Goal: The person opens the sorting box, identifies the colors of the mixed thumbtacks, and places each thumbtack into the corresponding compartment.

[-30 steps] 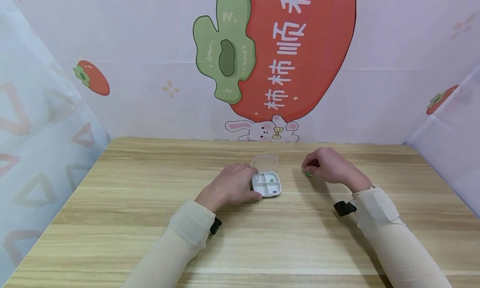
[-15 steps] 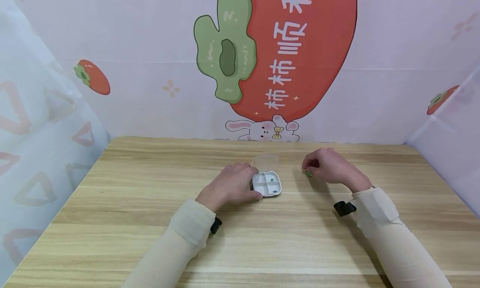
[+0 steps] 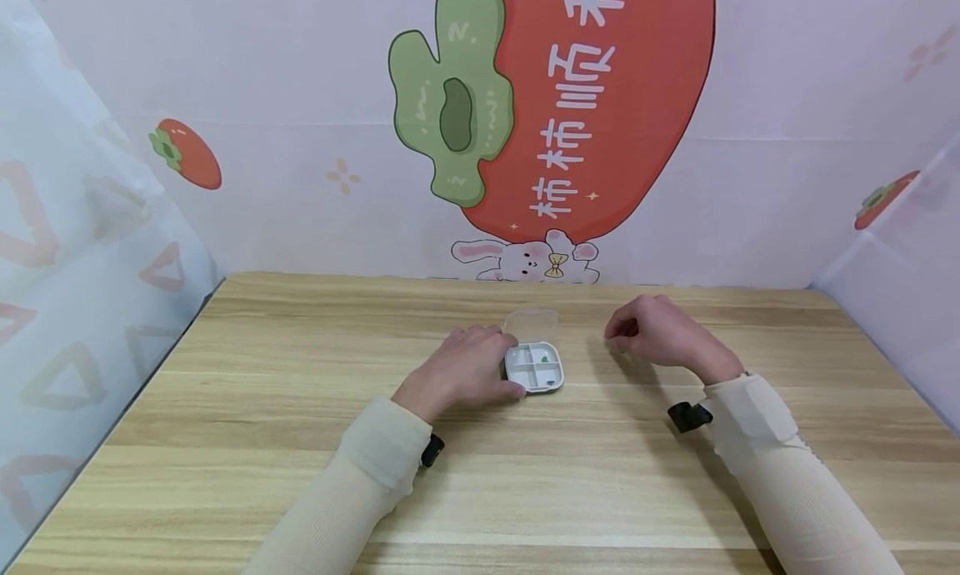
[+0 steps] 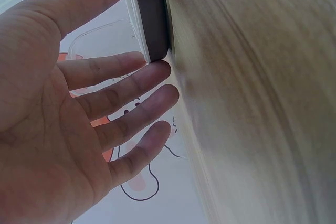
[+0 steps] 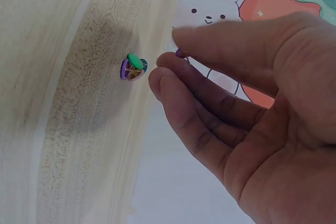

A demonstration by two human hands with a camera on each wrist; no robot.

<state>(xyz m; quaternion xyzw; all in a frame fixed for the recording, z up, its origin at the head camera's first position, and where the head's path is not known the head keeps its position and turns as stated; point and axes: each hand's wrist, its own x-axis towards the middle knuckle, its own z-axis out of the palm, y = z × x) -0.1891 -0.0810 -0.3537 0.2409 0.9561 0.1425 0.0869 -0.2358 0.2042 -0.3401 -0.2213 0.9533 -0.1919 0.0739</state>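
Observation:
My left hand (image 3: 465, 371) holds a small white four-compartment pill case (image 3: 521, 377) by its edge, thumb on the near side and forefinger on the far side. Its clear lid (image 3: 532, 323) is folded back. A green bit (image 3: 544, 359) and a dark bluish bit (image 3: 551, 382) lie in the two right-hand compartments. To the right of the case, my right hand (image 3: 652, 331) pinches a tiny purple thumbtack (image 5: 181, 53) between thumb and forefinger. Beside those fingertips, a small cluster of thumbtacks (image 5: 134, 66), green, purple and teal with gold-coloured pins, sits on the table; the head view hides it.
Both hands work over a wood-grain table (image 3: 480, 492). A printed cloth backdrop (image 3: 300, 142) rises behind the far edge, with more cloth at both sides. Black wrist devices (image 3: 688, 417) show beneath the sleeves.
The green bit that showed under my right fingertips is out of sight in the head view now. My left hand and the pill case stay put.

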